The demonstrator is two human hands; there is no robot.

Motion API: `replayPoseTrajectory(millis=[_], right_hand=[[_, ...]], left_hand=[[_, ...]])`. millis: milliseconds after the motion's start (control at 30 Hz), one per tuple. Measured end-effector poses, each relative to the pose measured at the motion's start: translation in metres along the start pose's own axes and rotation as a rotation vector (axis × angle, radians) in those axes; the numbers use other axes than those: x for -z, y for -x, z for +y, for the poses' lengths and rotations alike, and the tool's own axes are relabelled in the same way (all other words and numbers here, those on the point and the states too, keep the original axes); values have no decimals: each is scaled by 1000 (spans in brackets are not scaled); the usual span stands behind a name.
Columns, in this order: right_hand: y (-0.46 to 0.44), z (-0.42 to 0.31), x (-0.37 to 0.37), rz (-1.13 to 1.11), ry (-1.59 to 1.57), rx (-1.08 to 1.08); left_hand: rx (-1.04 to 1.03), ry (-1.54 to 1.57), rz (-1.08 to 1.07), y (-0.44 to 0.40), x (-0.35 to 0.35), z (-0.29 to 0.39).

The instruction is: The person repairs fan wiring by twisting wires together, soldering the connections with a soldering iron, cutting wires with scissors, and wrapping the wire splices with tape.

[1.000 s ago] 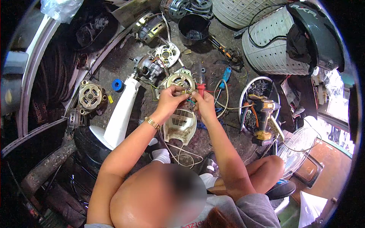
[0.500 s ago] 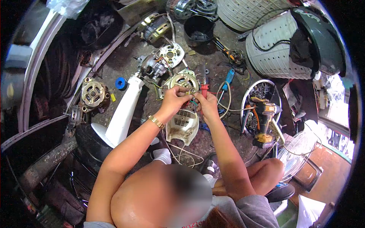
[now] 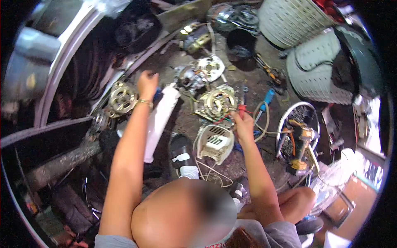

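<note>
My right hand point(image 3: 243, 125) is closed in a pinch on thin wires point(image 3: 226, 119), red and green, that come from the fan motor point(image 3: 218, 102). A red-handled tool point(image 3: 241, 109) lies just beyond those fingertips. Out to the left is my left hand point(image 3: 147, 84), fingers curled around a small dark thing that blur keeps me from naming. Beside that hand are a round motor with a slotted cover point(image 3: 123, 98) and a blue spool point(image 3: 157, 95), partly hidden by the wrist. A white fan stand neck point(image 3: 160, 124) lies to its right. Below the fan motor rests a cream vented housing point(image 3: 216, 142).
Another motor with a gearbox point(image 3: 191, 78) lies beyond. On the right are a blue-handled tool point(image 3: 266, 99), a yellow-black drill point(image 3: 301, 144) over a bin of small parts point(image 3: 285, 146), and perforated white tubs point(image 3: 314, 74). A white cord point(image 3: 213, 175) loops near my feet.
My left hand has left the wires and swung far left, toward the slotted motor. My right hand stays at the wires. The view has shifted, and the fan stand now appears turned.
</note>
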State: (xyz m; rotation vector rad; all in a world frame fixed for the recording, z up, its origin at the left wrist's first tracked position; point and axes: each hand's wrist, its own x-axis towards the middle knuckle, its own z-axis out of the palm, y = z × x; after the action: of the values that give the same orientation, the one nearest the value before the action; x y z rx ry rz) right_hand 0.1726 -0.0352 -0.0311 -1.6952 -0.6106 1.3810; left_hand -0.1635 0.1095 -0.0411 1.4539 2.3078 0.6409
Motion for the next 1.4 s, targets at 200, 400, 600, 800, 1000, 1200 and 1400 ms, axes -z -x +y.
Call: replayPoseTrajectory(millis=[200,400,600,800,1000,1200,1400], right_hand=[[7,-9,8,-15,-96,-79],[12,-8,20,30,-135,-59],[23,-24,53,105,22,4],[30,-28,80,236,328,241],[45,-36,94,143,302,314],[46,-78,48,-114,-55,-70],[28,-67,31,-136,60,7]], left_hand=[[-16,-359,-207,-6,-53,-75],[-209,-461,-128,-2,-53,-76],[13,392,44,-12,-43,-90],[124,1272,92,-11,9,9],[-431,662,-458,76,9,115],[-511,419,-772,158,5,158],[-569,417,-762,155,0,153]])
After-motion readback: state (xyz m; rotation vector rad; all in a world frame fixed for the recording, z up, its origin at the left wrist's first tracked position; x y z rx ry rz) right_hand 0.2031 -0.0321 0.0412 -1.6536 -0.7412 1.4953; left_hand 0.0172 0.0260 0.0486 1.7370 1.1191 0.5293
